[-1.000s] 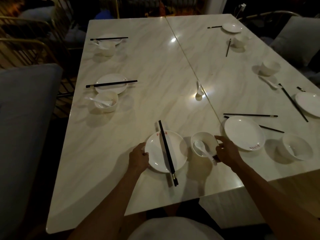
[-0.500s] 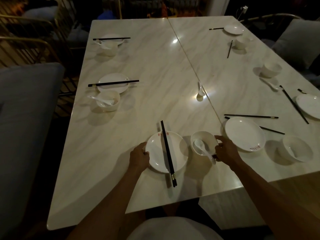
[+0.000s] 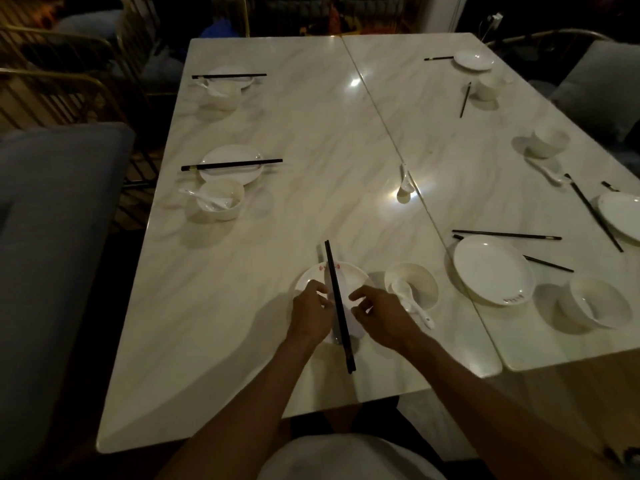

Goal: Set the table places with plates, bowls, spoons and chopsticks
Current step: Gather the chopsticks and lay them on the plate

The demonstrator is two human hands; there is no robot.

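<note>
Dim room, pale marble table [image 3: 277,209] in front of me, split by a seam running away toward the far end. Both my hands are over the near plate [image 3: 349,273] now. My left hand [image 3: 310,311] sits on the plate's left side, my right hand [image 3: 379,315] on its right, fingers loosely curled toward the black chopsticks [image 3: 337,303] lying across the plate between them. In this gloom I can't tell whether either hand actually pinches the sticks or only hovers beside them. My hands hide most of the plate's near half. Just right of the plate sits a white bowl [image 3: 419,280] with a white spoon [image 3: 403,291] in it, handle poking out over the near rim. Farther right, another plate [image 3: 493,270] with chopsticks [image 3: 505,235] lying loose on the table behind it, then an empty bowl [image 3: 597,303]. A lone spoon [image 3: 404,187] lies by the seam. At the right edge a plate [image 3: 621,216] is cut off by the frame. Left side: two places, plate [image 3: 230,164] with chopsticks across, bowl [image 3: 220,204] beside it.
</note>
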